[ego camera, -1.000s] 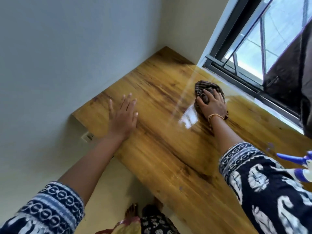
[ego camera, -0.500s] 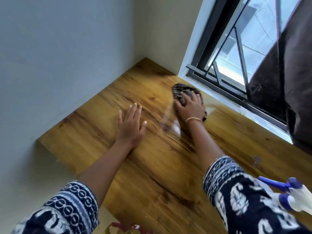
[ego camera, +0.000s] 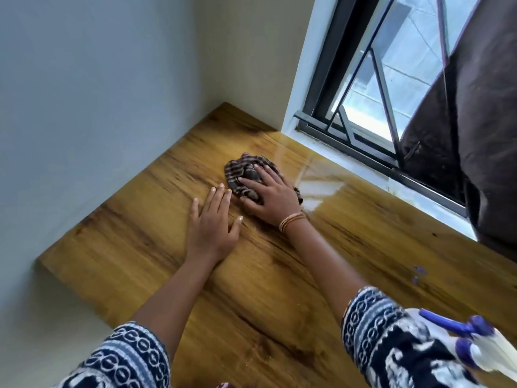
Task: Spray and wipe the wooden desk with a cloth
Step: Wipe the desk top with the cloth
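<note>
A: Where are my hands?

B: Right hand (ego camera: 272, 198) presses down on the striped cloth (ego camera: 246, 175), fingers spread. Left hand (ego camera: 214, 222) lies flat and open at its 8 o'clock, nearly touching.

A: Room?

B: Bare bench (ego camera: 134, 236) toward 9 o'clock; window (ego camera: 391, 88) at 2; spray bottle (ego camera: 475, 348) at 5.

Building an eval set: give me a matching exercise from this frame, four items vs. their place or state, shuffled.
Items:
1. left hand
2. right hand
3. cloth
4. spray bottle

States:
A. bunched and striped, under a palm
B. flat on the bare desk, fingers spread
C. at the lower right edge of view, blue trigger
D. pressing down, bangles at the wrist

Pairs: 1-B, 2-D, 3-A, 4-C
</note>
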The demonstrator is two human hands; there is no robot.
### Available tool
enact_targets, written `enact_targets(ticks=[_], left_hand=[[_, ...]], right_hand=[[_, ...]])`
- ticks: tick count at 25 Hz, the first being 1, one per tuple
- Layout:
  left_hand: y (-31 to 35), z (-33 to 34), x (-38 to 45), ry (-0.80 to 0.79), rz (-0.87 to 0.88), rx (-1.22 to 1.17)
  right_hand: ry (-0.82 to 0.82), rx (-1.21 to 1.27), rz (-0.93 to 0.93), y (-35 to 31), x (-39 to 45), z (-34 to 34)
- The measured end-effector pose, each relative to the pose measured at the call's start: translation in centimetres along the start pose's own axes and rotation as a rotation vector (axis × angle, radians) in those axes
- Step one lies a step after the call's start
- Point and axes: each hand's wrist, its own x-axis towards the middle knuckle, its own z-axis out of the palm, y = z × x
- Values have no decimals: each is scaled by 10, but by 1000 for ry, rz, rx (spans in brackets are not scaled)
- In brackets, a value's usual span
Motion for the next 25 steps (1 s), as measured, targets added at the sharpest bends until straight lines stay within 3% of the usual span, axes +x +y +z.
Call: enact_targets(ticks=[1,3,7,11,13,17,19,21,25], left_hand=[[0,0,0,-1,0,-2],[-1,0,0,-6,-2,-13],[0,0,1,-10,-7,-27],[-1,1,1,-9,-15,-25],[-1,1,1,-5,-14,-17],[0,-1,1,3,-15,13],[0,-2,0,2,-15,17],[0,-3,1,-6,-17,10],[0,-2,1,-16,-26,4]], right_hand=[[-2,7,-54,10,8,-6],[42,17,25,47,21,-16],[236,17,484,122,9,-15],[266,101,930,89,21,-9],[229,90,825,45,41,-7],[15,44,66,-15,66,-1],[-63,40,-72,0,80,-11],[-17,45,51,25,88,-17],[232,97,602,38,69,-1]])
